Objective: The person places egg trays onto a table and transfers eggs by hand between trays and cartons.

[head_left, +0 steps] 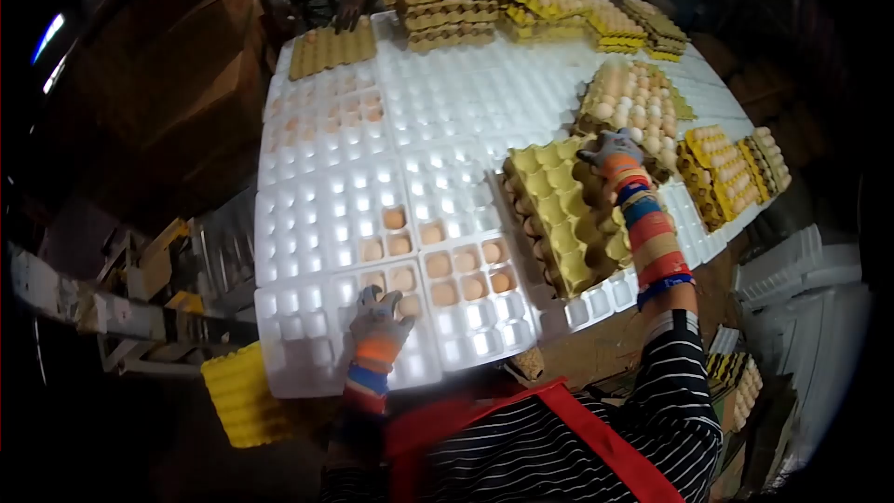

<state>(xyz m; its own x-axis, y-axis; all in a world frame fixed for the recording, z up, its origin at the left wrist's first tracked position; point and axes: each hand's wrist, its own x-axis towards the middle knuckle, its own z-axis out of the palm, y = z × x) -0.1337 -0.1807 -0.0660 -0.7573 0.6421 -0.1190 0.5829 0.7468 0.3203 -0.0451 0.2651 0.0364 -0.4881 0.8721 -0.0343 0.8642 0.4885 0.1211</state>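
My left hand [380, 315], in a grey glove, is over the near part of the white foam egg tray [298, 312], its fingers curled beside eggs [402, 279] in the cups. Whether it holds an egg cannot be made out. My right hand [615, 149], also gloved, reaches to the near edge of an egg-filled carton [633, 102], by the far corner of a yellow carton [559, 214]. What its fingers grip is hidden. Brown eggs [466, 263] sit in several cups between my hands.
Stacked egg cartons [447, 0] and yellow stacks [549, 5] line the far edge. More filled cartons [722, 168] stand at the right. Another person's hand [350, 11] is by a carton [332, 51] at the far left. A yellow carton [244, 396] lies below the near left corner.
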